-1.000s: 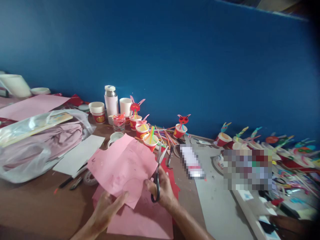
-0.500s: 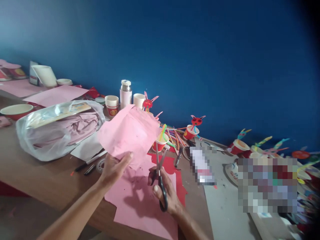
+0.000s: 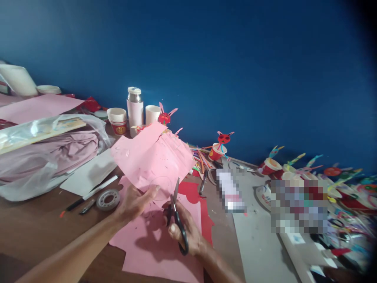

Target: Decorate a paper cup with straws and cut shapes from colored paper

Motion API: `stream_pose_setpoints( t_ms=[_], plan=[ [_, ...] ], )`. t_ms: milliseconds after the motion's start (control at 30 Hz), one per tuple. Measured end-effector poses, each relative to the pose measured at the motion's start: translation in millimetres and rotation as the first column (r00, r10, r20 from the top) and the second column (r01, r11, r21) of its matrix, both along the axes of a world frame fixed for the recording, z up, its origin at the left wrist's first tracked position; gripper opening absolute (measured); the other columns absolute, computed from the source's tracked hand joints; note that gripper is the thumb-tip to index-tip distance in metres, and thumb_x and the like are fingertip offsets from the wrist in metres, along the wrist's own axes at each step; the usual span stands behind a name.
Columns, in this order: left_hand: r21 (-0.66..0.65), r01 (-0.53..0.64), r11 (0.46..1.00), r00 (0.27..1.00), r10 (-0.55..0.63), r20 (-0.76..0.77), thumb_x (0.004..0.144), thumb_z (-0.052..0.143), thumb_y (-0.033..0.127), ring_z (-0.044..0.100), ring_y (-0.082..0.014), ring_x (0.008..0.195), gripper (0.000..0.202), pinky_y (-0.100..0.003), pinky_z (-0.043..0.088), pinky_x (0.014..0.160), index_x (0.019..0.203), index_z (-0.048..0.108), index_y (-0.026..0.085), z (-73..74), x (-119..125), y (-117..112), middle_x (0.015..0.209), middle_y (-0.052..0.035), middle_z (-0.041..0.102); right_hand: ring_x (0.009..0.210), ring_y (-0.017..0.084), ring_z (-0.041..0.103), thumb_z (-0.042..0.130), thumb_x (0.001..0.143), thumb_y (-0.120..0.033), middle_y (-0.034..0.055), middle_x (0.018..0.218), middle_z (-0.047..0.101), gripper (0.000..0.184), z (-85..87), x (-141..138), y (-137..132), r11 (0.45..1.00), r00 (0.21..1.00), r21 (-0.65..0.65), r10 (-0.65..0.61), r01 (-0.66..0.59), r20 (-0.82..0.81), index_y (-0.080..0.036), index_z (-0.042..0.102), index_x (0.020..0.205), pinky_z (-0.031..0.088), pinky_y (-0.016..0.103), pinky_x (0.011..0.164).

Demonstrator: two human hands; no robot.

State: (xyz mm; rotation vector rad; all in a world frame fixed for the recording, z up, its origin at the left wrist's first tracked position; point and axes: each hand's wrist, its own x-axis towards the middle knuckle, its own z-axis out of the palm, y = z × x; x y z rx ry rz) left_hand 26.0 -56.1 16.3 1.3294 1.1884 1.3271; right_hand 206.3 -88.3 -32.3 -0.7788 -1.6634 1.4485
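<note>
My left hand (image 3: 134, 202) pinches the lower edge of a crumpled pink paper sheet (image 3: 153, 159) and holds it up off the table; a faint drawn circle shows near its bottom edge. My right hand (image 3: 185, 234) grips black-handled scissors (image 3: 176, 214), whose blades point up and touch the paper's lower edge beside the circle. Under both hands lie a larger pink sheet (image 3: 160, 247) and a red sheet (image 3: 197, 196) on the brown table (image 3: 38, 228).
A roll of tape (image 3: 108, 199) and pens (image 3: 88, 196) lie left of my hands, with a white sheet (image 3: 88, 175) and a plastic bag of cloth (image 3: 44, 157) beyond. A flask (image 3: 134, 108), paper cups (image 3: 117, 120), cup figures (image 3: 219, 147) and straws line the blue wall. Craft clutter fills the right.
The scissors have risen from beside the paper to its bottom edge at the drawn circle. My left hand turned and lowered the pink sheet slightly. The view has shifted right.
</note>
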Motion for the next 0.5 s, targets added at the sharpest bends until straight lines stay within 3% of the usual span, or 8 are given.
stream_pose_setpoints(
  t_ms=[300,500],
  plan=[
    [0.087,0.004,0.996,0.994,0.005,-0.107,0.071,0.06,0.022,0.057,-0.0135,0.055,0.01,-0.023,0.049,0.052,0.064,0.063,0.016,-4.3,-1.6,-1.9,0.059,-0.002,0.064,0.075,0.016,0.047,0.052,0.08,-0.049,0.0028,0.083,0.049,0.037,3.4,-0.2,0.2,0.995,0.999,0.099,-0.023,0.018,0.047,-0.02,0.048,0.102,0.042,0.028,0.07],
    [0.118,0.035,0.992,0.991,-0.02,-0.13,0.07,0.059,0.021,0.059,-0.0146,0.059,0.006,-0.023,0.05,0.052,0.07,0.063,0.016,-1.8,-2.2,-1.2,0.064,-0.0035,0.065,0.073,0.016,0.047,0.051,0.081,-0.051,0.0028,0.082,0.049,0.041,6.5,-1.0,0.9,0.997,0.998,0.077,-0.017,0.013,0.053,-0.019,0.047,0.105,0.043,0.027,0.067]
  ],
)
